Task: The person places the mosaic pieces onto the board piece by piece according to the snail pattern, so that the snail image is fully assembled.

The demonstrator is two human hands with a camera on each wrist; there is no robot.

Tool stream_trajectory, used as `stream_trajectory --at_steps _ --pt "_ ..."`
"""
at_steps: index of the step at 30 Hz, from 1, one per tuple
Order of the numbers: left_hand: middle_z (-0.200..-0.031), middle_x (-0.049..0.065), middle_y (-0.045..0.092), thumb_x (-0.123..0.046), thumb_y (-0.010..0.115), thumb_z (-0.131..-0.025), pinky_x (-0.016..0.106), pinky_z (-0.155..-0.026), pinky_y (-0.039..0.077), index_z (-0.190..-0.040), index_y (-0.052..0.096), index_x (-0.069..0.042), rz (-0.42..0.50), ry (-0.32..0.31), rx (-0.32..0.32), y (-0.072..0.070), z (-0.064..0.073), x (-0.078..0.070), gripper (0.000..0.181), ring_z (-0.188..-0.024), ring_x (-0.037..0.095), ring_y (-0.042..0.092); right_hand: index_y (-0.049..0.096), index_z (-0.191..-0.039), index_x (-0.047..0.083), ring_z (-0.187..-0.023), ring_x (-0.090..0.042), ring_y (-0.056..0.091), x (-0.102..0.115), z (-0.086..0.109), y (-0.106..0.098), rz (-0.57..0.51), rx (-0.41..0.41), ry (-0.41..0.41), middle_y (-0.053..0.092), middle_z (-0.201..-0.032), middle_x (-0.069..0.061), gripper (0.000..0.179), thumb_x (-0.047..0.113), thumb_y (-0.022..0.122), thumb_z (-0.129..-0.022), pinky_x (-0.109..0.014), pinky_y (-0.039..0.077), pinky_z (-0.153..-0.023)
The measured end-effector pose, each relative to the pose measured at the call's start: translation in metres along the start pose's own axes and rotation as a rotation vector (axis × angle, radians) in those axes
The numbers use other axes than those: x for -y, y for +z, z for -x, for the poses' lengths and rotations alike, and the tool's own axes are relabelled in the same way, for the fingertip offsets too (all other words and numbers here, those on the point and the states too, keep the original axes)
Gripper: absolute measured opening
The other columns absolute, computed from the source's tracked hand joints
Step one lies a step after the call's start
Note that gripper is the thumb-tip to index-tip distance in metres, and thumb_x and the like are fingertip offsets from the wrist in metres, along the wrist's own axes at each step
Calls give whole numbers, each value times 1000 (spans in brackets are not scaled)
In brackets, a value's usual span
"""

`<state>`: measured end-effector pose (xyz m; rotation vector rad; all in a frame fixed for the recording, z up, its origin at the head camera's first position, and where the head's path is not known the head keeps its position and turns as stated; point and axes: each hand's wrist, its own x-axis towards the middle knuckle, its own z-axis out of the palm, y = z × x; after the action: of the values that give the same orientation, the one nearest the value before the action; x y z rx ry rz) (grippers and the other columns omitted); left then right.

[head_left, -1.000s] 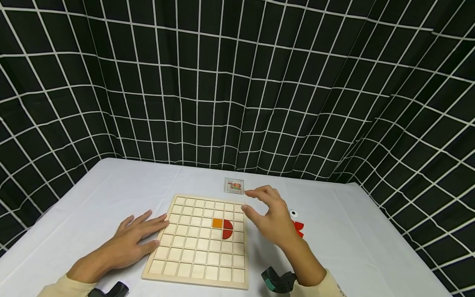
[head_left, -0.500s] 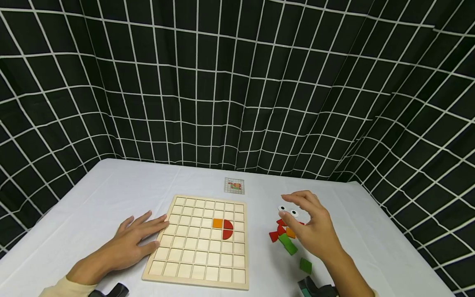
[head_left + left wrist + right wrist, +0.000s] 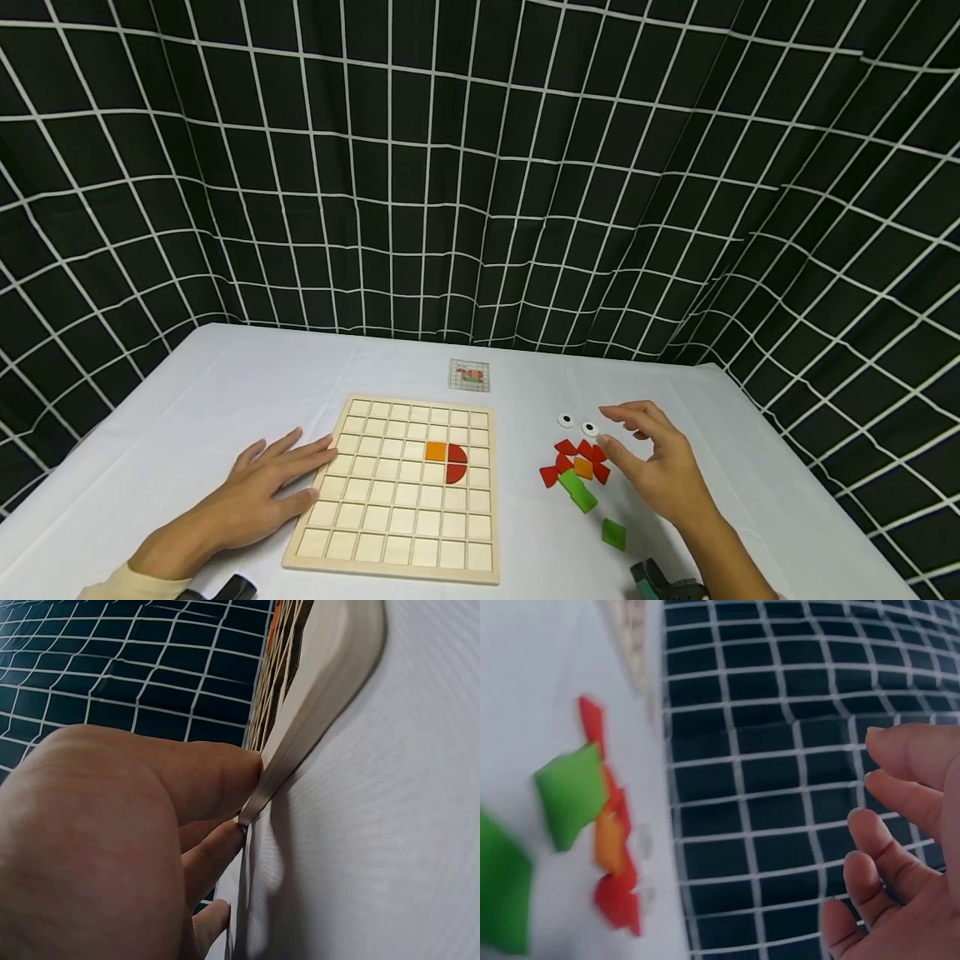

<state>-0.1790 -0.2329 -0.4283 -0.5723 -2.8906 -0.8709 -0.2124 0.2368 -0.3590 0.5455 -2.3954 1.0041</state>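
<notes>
My left hand [image 3: 255,492] rests with spread, straight fingers at the left edge of a wooden grid board [image 3: 390,569]; in the left wrist view its thumb [image 3: 217,776] touches the board's side. On the board lie an orange square tile [image 3: 435,451] and two red quarter-circle tiles [image 3: 456,463] forming a half disc. My right hand [image 3: 660,467] hovers over the table, thumb and fingers apart and holding nothing. Just left of it lie several red tiles [image 3: 550,476], an orange tile [image 3: 583,468], green tiles [image 3: 577,492] and two white eye discs [image 3: 589,429].
A small pattern card [image 3: 469,376] lies behind the board. One green tile [image 3: 613,534] sits apart, nearer the front. The white-covered table [image 3: 262,358] ends at a black curtain [image 3: 420,167] with white grid lines.
My right hand has moved right from above the board's right edge, past the loose tiles, bringing them into sight. My left hand has stayed at the board's edge.
</notes>
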Motion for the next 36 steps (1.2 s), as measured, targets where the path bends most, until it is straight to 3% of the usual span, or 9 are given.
stream_trajectory --at_steps 5,10,16,22,30,36 --pt "-145 2 47 -26 62 -92 64 -105 5 -135 58 -14 -5 15 -7 0 0 1 45 -139 41 23 71 -112 12 -93 -17 51 -22 5 10 -9 31 44 61 -104 4 30 5 75 -84 -32 43 -78" --pt "-145 2 47 -25 63 -92 64 -105 6 -134 59 -14 -13 32 -14 -2 0 2 44 -138 42 23 71 -109 6 -91 -27 54 -40 12 18 -10 77 99 63 -102 -5 26 3 74 -83 -38 45 -77" --pt "-145 2 46 -25 62 -92 64 -105 6 -135 59 -14 -19 35 -3 -3 -1 1 44 -138 42 23 72 -107 7 -95 -22 53 -55 21 25 17 170 182 61 -100 -2 25 5 76 -82 -40 48 -79" --pt "-145 2 46 -25 63 -92 63 -105 6 -135 58 -13 -13 31 -1 -3 1 0 44 -139 42 23 74 -104 11 -96 -18 51 -60 23 29 61 209 189 58 -100 2 28 3 79 -78 -37 47 -78" --pt "-145 2 46 -25 63 -92 63 -105 6 -135 58 -14 -12 34 -3 -3 0 2 45 -139 41 22 74 -104 12 -98 -21 48 -60 25 33 103 252 249 52 -99 -1 27 8 80 -79 -44 47 -84" --pt "-145 2 46 -25 63 -92 63 -105 5 -135 58 -13 -9 18 3 -2 0 1 45 -139 41 22 73 -97 15 -98 -23 48 -59 25 32 122 262 259 51 -99 -2 20 9 79 -79 -45 46 -85"
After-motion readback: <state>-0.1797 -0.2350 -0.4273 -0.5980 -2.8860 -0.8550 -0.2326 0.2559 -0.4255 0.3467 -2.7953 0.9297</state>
